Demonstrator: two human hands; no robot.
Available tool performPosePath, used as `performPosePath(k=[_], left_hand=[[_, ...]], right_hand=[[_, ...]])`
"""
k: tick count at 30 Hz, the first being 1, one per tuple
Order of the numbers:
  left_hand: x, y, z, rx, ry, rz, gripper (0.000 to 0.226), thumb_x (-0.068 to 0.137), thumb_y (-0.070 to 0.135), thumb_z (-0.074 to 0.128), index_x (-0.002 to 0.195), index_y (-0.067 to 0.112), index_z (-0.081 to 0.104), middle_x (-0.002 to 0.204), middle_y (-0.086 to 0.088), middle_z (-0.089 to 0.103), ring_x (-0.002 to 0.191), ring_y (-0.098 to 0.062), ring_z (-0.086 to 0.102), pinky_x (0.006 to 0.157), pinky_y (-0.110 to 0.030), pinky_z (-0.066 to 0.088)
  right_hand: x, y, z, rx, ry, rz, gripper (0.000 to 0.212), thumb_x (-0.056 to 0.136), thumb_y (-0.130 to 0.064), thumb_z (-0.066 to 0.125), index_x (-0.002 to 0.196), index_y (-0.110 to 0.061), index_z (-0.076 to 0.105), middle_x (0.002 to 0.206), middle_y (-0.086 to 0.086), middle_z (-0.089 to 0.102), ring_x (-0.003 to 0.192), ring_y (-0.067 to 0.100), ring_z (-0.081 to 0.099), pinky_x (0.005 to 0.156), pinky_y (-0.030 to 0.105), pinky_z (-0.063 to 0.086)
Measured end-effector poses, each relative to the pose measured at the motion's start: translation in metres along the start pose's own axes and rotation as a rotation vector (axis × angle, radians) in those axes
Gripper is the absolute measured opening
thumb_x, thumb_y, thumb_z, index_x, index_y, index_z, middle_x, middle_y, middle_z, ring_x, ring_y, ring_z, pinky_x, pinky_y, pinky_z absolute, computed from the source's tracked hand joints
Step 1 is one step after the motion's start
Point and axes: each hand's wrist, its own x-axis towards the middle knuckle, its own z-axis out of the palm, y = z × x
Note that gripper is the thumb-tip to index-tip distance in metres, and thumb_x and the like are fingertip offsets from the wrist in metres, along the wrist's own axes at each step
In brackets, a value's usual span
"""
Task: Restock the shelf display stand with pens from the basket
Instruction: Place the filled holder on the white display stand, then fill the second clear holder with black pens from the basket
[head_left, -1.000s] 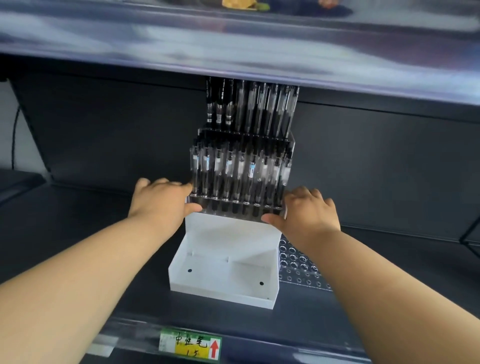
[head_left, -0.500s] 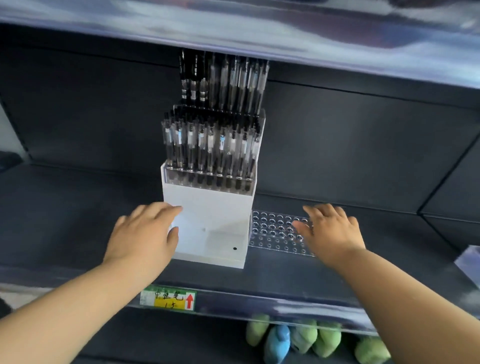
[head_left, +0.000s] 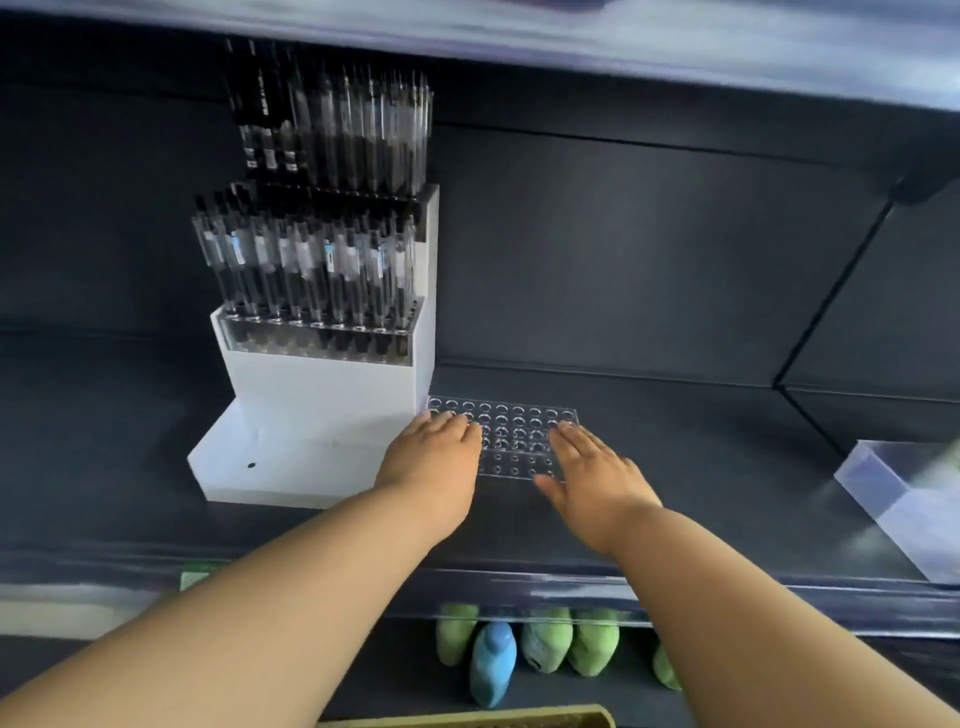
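Head cam, store aisle: yellowish basket rim at the bottom edge, contents out of view, w/ green and blue items on the lower level beyond it. Both arms reach onto the dark shelf above, left hand and right hand flat, fingers straight, holding nothing, fingertips over a clear holed plate lying just right of the white display stand; whether they press it can't be told thru the blur. Pens stand upright in the stand's middle and top tiers, and a clear box sits far right.
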Motion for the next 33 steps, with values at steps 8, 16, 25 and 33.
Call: performPosePath(k=[8, 16, 25, 33], left_hand=[[-0.029, 0.005, -0.014, 0.214, -0.195, 0.033, 0.062, 0.092, 0.011, 0.033, 0.150, 0.017, 0.010, 0.157, 0.000, 0.016, 0.143, -0.015, 0.020, 0.117, -0.037, -0.007], [-0.090, 0.019, -0.027, 0.221, -0.285, 0.089, 0.065, 0.090, 0.009, 0.036, 0.150, 0.014, 0.010, 0.157, -0.004, 0.012, 0.142, -0.015, 0.022, 0.116, -0.036, -0.003], [-0.100, 0.010, -0.030, -0.156, -0.305, 0.025, 0.070, 0.089, -0.004, 0.030, 0.150, 0.015, 0.001, 0.158, -0.003, -0.006, 0.146, -0.016, -0.003, 0.116, -0.031, -0.003], [-0.173, 0.001, -0.009, -0.362, -0.188, 0.065, 0.049, 0.099, 0.014, 0.032, 0.147, 0.022, 0.024, 0.155, 0.011, 0.012, 0.143, -0.004, 0.004, 0.104, -0.013, -0.008]], right_hand=[[-0.025, 0.006, -0.001, -0.051, 0.002, -0.040, 0.052, 0.101, -0.038, 0.026, 0.149, -0.019, 0.017, 0.158, -0.005, 0.009, 0.145, 0.011, 0.010, 0.113, 0.033, 0.019], [-0.085, -0.007, 0.005, -0.101, -0.100, -0.043, 0.049, 0.102, -0.031, 0.025, 0.148, -0.018, 0.018, 0.158, -0.006, 0.009, 0.144, 0.012, 0.015, 0.110, 0.033, 0.025], [-0.084, -0.007, -0.007, -0.010, -0.142, -0.040, 0.055, 0.101, -0.027, 0.031, 0.150, -0.019, 0.008, 0.158, -0.003, 0.000, 0.145, 0.015, 0.005, 0.117, 0.037, 0.016], [-0.160, -0.005, 0.033, 0.369, 0.188, -0.077, 0.037, 0.093, -0.018, 0.049, 0.131, -0.017, 0.050, 0.128, 0.003, 0.054, 0.116, 0.021, 0.050, 0.096, 0.029, 0.040]])
